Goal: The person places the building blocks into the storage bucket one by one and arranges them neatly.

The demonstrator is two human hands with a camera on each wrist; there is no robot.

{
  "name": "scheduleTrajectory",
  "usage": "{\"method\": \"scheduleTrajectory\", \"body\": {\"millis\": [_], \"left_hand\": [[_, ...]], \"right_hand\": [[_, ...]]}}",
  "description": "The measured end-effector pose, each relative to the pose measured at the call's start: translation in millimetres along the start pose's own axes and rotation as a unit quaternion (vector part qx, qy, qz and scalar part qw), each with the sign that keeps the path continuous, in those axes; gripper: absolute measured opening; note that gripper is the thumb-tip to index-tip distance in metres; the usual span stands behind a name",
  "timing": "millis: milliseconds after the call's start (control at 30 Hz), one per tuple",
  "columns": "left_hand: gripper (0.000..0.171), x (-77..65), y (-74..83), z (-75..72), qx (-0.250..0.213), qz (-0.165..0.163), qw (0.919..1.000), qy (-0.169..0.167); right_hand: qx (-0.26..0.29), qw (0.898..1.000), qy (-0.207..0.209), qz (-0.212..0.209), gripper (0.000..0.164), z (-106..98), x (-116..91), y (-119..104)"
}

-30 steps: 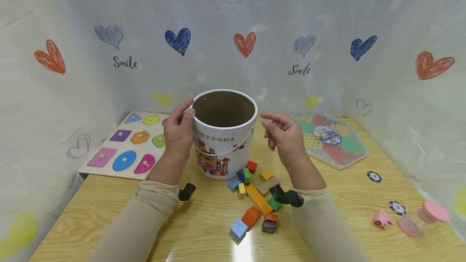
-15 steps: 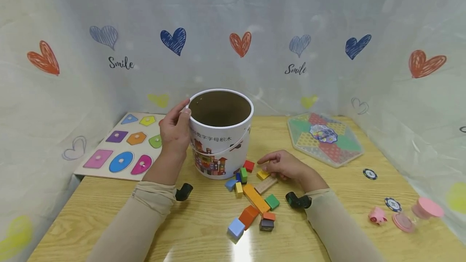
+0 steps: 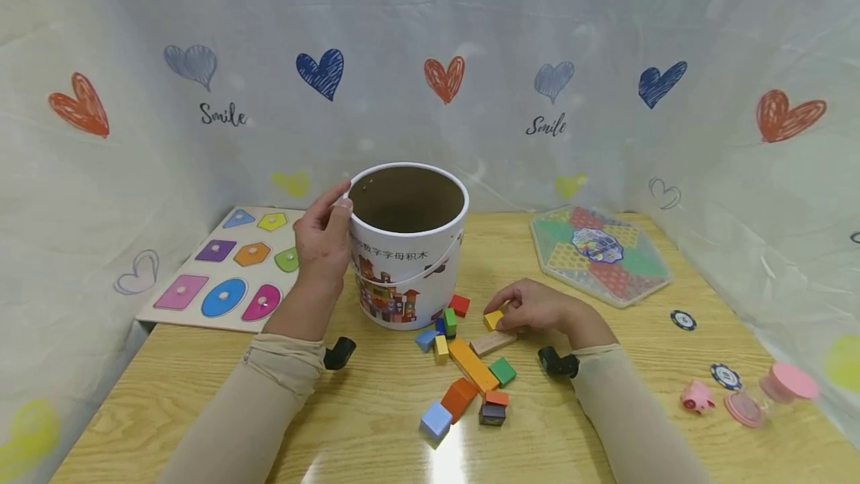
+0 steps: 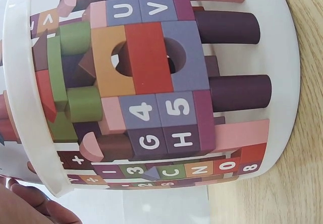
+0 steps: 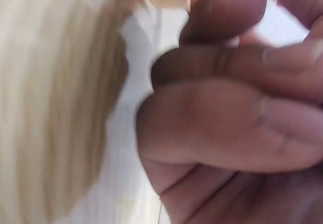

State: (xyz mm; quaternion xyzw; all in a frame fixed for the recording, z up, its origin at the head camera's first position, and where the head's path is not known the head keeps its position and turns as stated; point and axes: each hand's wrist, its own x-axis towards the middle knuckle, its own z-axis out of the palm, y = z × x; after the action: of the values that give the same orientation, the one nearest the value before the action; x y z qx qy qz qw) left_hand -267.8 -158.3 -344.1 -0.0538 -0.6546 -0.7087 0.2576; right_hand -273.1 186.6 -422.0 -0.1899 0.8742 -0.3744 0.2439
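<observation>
A white bucket (image 3: 403,245) printed with block pictures stands upright on the table, its handle hanging down in front. My left hand (image 3: 324,245) holds its rim on the left, thumb outside in front. To the right of the bucket, my right hand (image 3: 540,308) pinches a yellow block (image 3: 493,320) between thumb and fingers. Just below that hand lies a plain wooden block (image 3: 493,343). Loose around it are a red block (image 3: 460,305), a green block (image 3: 502,371) and an orange plank (image 3: 473,366). In the right wrist view, curled fingers (image 5: 202,123) cover most of the work.
A light blue cube (image 3: 436,422) and an orange-red block (image 3: 460,399) lie nearer the front. Behind the left arm is a shape puzzle board (image 3: 201,275). A hexagonal game board (image 3: 601,252), chips (image 3: 683,320) and a pink pig figure (image 3: 697,398) are on the right.
My right hand has come down from beside the bucket's rim to the blocks and taken hold of the yellow block, which has shifted slightly right. My left hand stays on the rim.
</observation>
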Motion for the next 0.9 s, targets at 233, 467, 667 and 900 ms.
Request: {"method": "scheduleTrajectory", "body": {"millis": [233, 467, 667, 900], "left_hand": [[0.032, -0.4, 1.2, 0.8, 0.007, -0.01, 0.9999, -0.003], [0.033, -1.1, 0.9, -0.4, 0.008, -0.017, 0.9998, 0.006], [0.033, -1.0, 1.1, 0.0, -0.001, -0.009, 0.9999, 0.008], [0.032, 0.4, -0.2, 0.3, 0.0, -0.004, 1.0, 0.005]], "right_hand": [[-0.004, 1.0, 0.006, -0.014, 0.024, 1.8, 1.4, 3.9], [0.001, 0.999, 0.048, -0.016, 0.03, 9.0, 10.4, 2.6], [-0.011, 0.998, 0.055, -0.029, 0.03, 9.9, 11.6, -1.4], [0.024, 0.991, 0.125, -0.042, 0.027, 0.4, 6.0, -14.6]]}}
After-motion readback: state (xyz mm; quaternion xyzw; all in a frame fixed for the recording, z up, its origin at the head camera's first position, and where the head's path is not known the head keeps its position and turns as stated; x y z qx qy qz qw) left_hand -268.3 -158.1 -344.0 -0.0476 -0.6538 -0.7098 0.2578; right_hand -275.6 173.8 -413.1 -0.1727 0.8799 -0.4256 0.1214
